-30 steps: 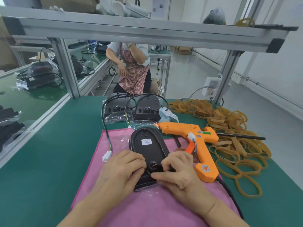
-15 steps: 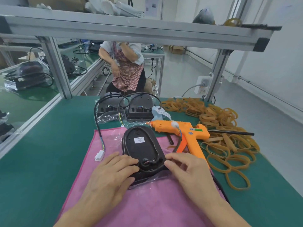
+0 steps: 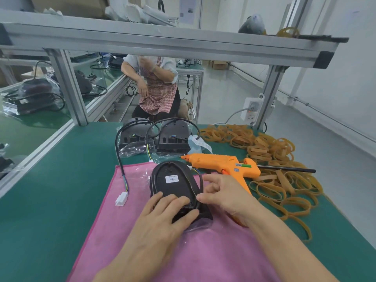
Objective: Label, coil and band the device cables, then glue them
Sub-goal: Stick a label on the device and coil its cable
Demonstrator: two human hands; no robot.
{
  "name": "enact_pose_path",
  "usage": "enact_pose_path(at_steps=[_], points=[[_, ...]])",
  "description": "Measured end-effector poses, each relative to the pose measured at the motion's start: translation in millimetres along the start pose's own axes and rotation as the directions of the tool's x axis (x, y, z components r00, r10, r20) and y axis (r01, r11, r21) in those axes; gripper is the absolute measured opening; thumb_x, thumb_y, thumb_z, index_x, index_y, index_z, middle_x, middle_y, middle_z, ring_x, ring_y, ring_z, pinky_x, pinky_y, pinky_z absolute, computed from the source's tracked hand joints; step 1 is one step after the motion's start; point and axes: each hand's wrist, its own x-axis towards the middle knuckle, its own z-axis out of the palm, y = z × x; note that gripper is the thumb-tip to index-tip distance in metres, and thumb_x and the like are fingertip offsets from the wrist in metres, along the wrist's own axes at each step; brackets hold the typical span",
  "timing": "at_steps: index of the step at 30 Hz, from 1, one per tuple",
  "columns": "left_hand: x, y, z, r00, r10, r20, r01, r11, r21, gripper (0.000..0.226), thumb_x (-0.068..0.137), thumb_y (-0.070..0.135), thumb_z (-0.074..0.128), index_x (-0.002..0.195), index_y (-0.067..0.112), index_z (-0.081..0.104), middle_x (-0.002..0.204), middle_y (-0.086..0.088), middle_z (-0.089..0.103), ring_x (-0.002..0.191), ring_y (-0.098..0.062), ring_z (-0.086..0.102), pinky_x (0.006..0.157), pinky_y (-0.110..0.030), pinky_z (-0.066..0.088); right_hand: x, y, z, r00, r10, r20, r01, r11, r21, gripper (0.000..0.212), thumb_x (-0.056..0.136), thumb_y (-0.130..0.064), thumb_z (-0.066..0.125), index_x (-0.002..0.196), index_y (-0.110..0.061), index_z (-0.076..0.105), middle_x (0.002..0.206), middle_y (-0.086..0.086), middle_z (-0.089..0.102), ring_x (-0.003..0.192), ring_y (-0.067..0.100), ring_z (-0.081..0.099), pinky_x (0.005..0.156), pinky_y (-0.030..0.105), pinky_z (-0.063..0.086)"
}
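A black oval device point(image 3: 173, 184) with a white label lies upside down on a pink cloth point(image 3: 203, 253). My left hand point(image 3: 162, 216) rests flat on its near end, fingers straight, pressing it down. My right hand point(image 3: 221, 192) is at the device's right edge and pinches its black cable point(image 3: 201, 183), which curves along that side. An orange glue gun point(image 3: 221, 164) lies just behind my right hand. A heap of tan rubber bands point(image 3: 280, 171) spreads over the right of the table.
Two more black devices point(image 3: 154, 135) in plastic bags stand behind the cloth, their cables looping up; one cable ends in a white connector point(image 3: 121, 199) on the cloth's left edge. An aluminium frame crosses overhead. A person in a checked apron sits beyond the green table point(image 3: 50, 190).
My right hand has moved from the device's near end up along its right side, drawing the cable around the edge. My left hand has stayed pressed on the near end.
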Motion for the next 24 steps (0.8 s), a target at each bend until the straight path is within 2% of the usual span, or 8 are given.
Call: enact_pose_path(at_steps=[3,5,8,11,15,18,21,24], points=[[6.3,2.1,8.4,1.000,-0.009,-0.023,0.008,0.999,-0.044,0.048,0.071,0.013,0.042,0.102,0.025,0.076,0.102,0.001,0.070,0.096,-0.018,0.048,0.087,-0.034,0.038,1.0,-3.3,-7.6,0.995,-0.015,0.103,0.014,1.000,0.012,0.027,0.084,0.002,0.067,0.109,-0.008,0.069,0.064,-0.001,0.061,0.062,0.011,0.054,0.061,0.014,0.043],[5.9,-1.3,9.7,0.999,0.001,-0.042,-0.003,0.998,-0.057,0.048,0.069,0.013,0.042,0.099,0.027,0.077,0.101,0.002,0.070,0.096,-0.016,0.048,0.087,-0.035,0.037,-0.4,-6.6,-10.2,0.981,-0.003,0.196,-0.015,0.996,0.090,0.028,0.085,0.012,0.058,0.091,-0.011,0.074,0.058,-0.009,0.065,0.054,0.000,0.059,0.052,0.008,0.044],[5.3,-7.2,9.9,0.996,-0.007,-0.087,-0.003,0.993,-0.116,0.041,0.075,0.015,0.046,0.097,0.030,0.077,0.098,0.006,0.071,0.094,-0.012,0.053,0.088,-0.035,0.037,2.1,-4.2,-5.8,0.987,0.039,0.155,-0.066,0.983,0.173,0.029,0.083,0.009,0.059,0.071,-0.014,0.074,0.056,-0.007,0.065,0.052,0.003,0.057,0.053,0.012,0.044],[7.2,-9.0,9.1,0.996,-0.012,-0.089,0.002,0.994,-0.114,0.040,0.076,0.017,0.046,0.097,0.032,0.077,0.095,0.011,0.071,0.089,-0.010,0.060,0.088,-0.033,0.036,7.3,6.6,-0.7,0.996,0.080,0.046,-0.086,0.986,0.140,0.013,0.082,-0.008,0.072,0.071,-0.014,0.070,0.057,-0.005,0.062,0.056,0.008,0.053,0.057,0.019,0.042],[9.3,-9.3,9.2,0.997,0.039,-0.068,-0.047,0.992,-0.116,0.045,0.072,0.013,0.044,0.094,0.034,0.077,0.094,0.005,0.071,0.093,-0.012,0.050,0.086,-0.033,0.036,8.9,10.4,-1.3,0.995,0.084,0.053,-0.090,0.990,0.111,0.012,0.083,0.000,0.069,0.087,-0.012,0.070,0.059,-0.005,0.058,0.051,0.003,0.049,0.051,0.014,0.040],[11.1,-10.1,9.7,0.996,0.063,-0.057,-0.071,0.986,-0.151,0.042,0.073,0.013,0.045,0.095,0.029,0.078,0.094,0.003,0.071,0.093,-0.013,0.049,0.084,-0.030,0.038,10.7,6.3,-1.6,0.999,-0.011,0.045,0.013,0.999,-0.039,0.023,0.086,-0.005,0.068,0.104,-0.019,0.065,0.053,-0.006,0.048,0.051,0.006,0.043,0.054,0.018,0.036],[14.8,-12.9,4.9,0.995,0.095,-0.026,-0.098,0.977,-0.188,0.039,0.077,0.015,0.045,0.095,0.026,0.078,0.094,0.003,0.071,0.094,-0.012,0.049,0.082,-0.025,0.041,14.5,5.8,1.4,0.986,-0.163,-0.032,0.151,0.960,-0.234,0.027,0.091,-0.015,0.062,0.115,-0.027,0.058,0.069,-0.004,0.062,0.067,0.009,0.054,0.066,0.021,0.043],[15.9,-18.6,-2.6,0.990,0.135,0.034,-0.126,0.970,-0.207,0.033,0.082,0.019,0.048,0.097,0.028,0.076,0.096,0.007,0.069,0.093,-0.010,0.051,0.082,-0.022,0.042,14.8,12.2,11.1,0.954,-0.294,-0.057,0.191,0.745,-0.639,0.023,0.102,-0.029,0.041,0.113,-0.020,0.059,0.094,-0.004,0.055,0.094,0.019,0.054,0.075,0.030,0.039]])
